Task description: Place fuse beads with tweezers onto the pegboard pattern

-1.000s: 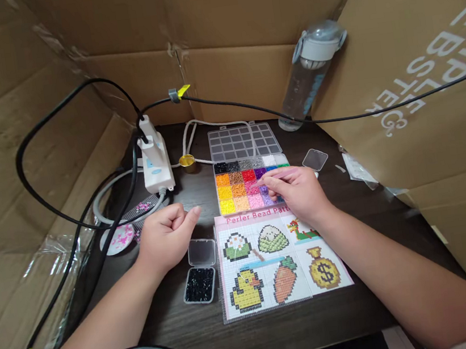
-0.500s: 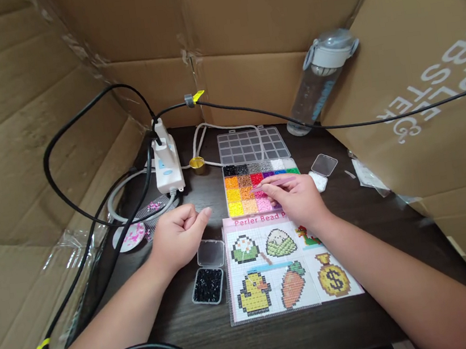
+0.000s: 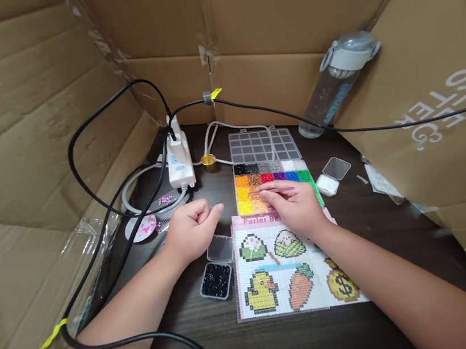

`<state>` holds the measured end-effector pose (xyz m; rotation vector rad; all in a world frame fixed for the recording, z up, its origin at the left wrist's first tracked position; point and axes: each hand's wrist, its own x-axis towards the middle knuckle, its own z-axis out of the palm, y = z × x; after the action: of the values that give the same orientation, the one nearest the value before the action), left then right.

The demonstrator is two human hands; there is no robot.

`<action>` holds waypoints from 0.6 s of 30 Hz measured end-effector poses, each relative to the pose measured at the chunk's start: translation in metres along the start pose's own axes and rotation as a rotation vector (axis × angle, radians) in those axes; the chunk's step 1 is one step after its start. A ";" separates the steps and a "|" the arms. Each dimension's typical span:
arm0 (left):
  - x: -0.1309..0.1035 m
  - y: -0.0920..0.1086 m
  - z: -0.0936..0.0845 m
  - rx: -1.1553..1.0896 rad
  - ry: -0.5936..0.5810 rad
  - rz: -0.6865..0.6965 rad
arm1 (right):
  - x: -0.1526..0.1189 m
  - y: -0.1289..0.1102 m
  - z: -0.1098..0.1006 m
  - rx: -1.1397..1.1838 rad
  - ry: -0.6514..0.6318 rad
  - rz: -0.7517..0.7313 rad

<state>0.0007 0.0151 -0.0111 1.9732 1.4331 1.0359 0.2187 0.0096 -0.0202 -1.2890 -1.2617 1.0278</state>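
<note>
My right hand (image 3: 294, 203) pinches a pair of pink tweezers (image 3: 280, 189) over an open, sectioned bead box (image 3: 245, 208). Their tip points left, at the yellow and orange compartments; whether a bead is between the tips is too small to tell. The hand hides part of the box's front rows. My left hand (image 3: 192, 230) rests as a fist, thumb stretched out, left of the box. Close by it stands an open small case of black beads (image 3: 216, 281). Below the box lies a Perler bead pattern sheet (image 3: 283, 294), its right side partly covered by my right forearm.
A white power strip (image 3: 181, 167) with black cables (image 3: 138, 338) looping across my left side stands at the back left. Near it are a gold cup (image 3: 209, 163) and a white dish with pink beads (image 3: 139, 228). A case of white beads (image 3: 328, 185) and a bottle (image 3: 331, 93) stand right.
The view has shifted, so everything sits further right in it. Against the box, my right hand and the tweezers have moved left, from near the red and pink compartments toward the yellow ones.
</note>
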 end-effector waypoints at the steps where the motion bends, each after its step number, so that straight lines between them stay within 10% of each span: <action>1: 0.000 0.000 0.000 -0.003 -0.001 -0.001 | 0.000 0.002 0.000 0.003 0.003 0.003; 18: 0.000 -0.001 0.000 -0.010 -0.015 -0.004 | 0.003 0.004 0.000 0.037 0.024 0.038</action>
<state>0.0002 0.0154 -0.0124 1.9667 1.4204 1.0220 0.2190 0.0127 -0.0240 -1.2978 -1.1993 1.0545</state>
